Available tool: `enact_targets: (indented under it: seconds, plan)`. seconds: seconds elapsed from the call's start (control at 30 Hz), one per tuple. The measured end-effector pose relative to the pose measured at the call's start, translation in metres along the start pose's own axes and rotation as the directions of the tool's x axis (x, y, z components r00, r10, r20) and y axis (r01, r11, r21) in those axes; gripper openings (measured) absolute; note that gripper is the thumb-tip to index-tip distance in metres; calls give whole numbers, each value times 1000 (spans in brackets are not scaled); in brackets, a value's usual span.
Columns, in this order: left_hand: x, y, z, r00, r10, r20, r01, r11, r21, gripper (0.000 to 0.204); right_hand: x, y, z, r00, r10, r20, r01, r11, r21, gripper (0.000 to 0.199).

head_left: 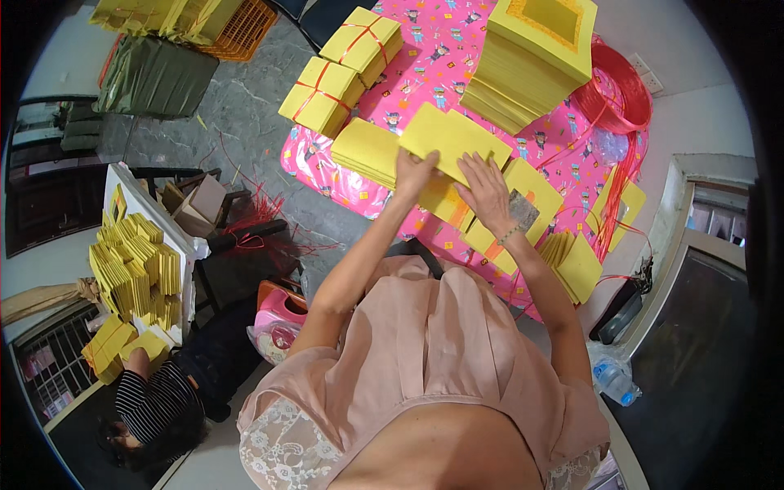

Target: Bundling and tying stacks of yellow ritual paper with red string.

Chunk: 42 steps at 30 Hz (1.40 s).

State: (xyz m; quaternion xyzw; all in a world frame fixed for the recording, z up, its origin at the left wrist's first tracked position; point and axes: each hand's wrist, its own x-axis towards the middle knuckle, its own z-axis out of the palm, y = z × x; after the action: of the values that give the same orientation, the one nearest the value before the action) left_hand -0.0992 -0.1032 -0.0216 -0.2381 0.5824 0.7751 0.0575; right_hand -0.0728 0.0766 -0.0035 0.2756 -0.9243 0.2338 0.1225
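1. Nearest my camera is the wearer's pale pink blouse (433, 343), filling the lower middle of my view.
2. At far left I see a co-worker's hand (137, 362), on or just beside some yellow paper.
3. Further right, tied bundles (322, 98) sit on the pink tablecloth (327, 163), a low stack (359, 151) just beside them.
4. The left hand (414, 169) pinches the near edge of the yellow sheets (449, 135), thumb on top; I cannot tell how the hidden fingers sit.
5. Those sheets lie above the table's near side, broad face up, long axis slanting from upper left to lower right; I cannot tell front from back. I judge the step to be evening their edges; next calls for level, light pressure.
6. The right hand (487, 188) lies across their right end, fingers stretched and slightly parted, clasping nothing.
7. Farther right stand a tall stack (523, 77) and a red coil (633, 90).
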Motion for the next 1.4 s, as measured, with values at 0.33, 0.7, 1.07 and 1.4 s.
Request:
enact_targets:
  seconds: [0.33,0.7,1.07,1.4]
  plan:
    - [19,31,-138,993,-62,-96,67,997,46,32,63,-51,78,968,-156,196,140,986,95,52]
    - [30,-6,-161,982,-87,-170,95,994,44,36,55,-59,104,924,-118,364,100,993,69,44]
    - [38,-12,-156,984,-74,-160,91,991,99,34,53,-52,73,970,-25,243,-29,977,213,43]
    - [31,-25,-155,841,459,-286,-136,693,708,84,-20,-32,4,962,167,214,-227,929,293,30]
